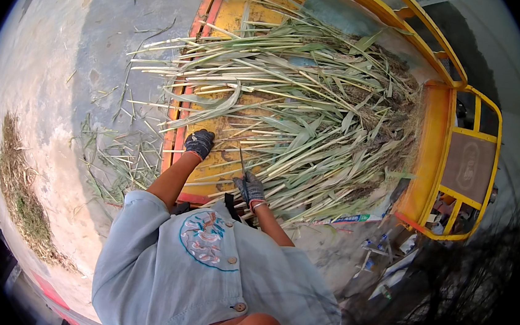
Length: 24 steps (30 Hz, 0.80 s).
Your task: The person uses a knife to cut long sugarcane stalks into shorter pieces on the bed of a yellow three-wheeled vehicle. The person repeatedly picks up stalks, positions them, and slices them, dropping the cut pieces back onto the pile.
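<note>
My left hand (200, 143), in a dark grey glove, is closed in a fist over the yellow truck bed (215, 169), beside its red edge. What the fist holds, if anything, is hidden. My right hand (250, 188), also gloved, grips a knife (241, 161) whose thin blade points away from me. Its handle is inside the fingers. Long cut stalks (300, 129) with green leaves lie across the bed in a thick layer. Their pale cut ends point left and their brushy seed heads (394, 112) lie to the right. The knife is close to the nearer stalks' ends.
Several stalks stick out past the red bed edge (178, 103). Cut leaf and stem scraps (121, 159) litter the concrete at left, with a dry plant heap (24, 204) farther out. The yellow cab frame (481, 176) stands at right, and a yellow side rail (431, 38) runs along the far side.
</note>
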Each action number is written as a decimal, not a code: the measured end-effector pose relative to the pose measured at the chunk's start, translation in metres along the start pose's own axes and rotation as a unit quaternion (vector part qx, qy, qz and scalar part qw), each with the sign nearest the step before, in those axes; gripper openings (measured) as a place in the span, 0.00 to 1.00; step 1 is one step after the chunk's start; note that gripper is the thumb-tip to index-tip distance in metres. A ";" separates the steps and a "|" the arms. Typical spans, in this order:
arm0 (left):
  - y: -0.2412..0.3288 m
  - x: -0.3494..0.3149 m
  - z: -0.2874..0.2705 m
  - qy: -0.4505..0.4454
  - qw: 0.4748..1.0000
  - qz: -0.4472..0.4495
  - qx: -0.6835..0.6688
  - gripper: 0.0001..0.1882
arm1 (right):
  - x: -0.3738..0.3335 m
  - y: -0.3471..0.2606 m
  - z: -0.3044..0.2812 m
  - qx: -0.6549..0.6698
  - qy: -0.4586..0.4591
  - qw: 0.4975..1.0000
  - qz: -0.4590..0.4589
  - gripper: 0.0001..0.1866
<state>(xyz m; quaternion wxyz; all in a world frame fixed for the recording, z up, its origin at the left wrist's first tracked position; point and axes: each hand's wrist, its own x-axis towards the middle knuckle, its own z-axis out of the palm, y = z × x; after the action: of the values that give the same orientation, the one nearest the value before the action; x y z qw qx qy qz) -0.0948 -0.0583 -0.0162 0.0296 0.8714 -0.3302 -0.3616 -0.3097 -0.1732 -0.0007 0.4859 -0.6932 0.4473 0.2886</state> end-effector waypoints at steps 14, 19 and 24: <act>0.005 -0.121 0.053 0.025 0.981 0.063 -0.180 0.19 | -0.014 -0.066 0.000 -0.111 -0.064 0.991 -0.045 0.31; -0.048 -0.096 0.005 0.304 0.937 -0.090 -0.146 0.16 | -0.017 -0.057 0.014 -0.099 -0.046 0.993 -0.048 0.32; -0.098 -0.058 -0.044 0.233 0.956 -0.163 -0.066 0.15 | -0.035 -0.076 0.013 -0.092 -0.084 0.990 -0.059 0.32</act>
<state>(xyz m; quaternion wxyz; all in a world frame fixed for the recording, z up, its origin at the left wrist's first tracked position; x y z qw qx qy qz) -0.0423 0.0445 0.0236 0.1039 0.9695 -0.1428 -0.1698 -0.2556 -0.1393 0.0556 0.4725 -0.7333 0.3346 0.3564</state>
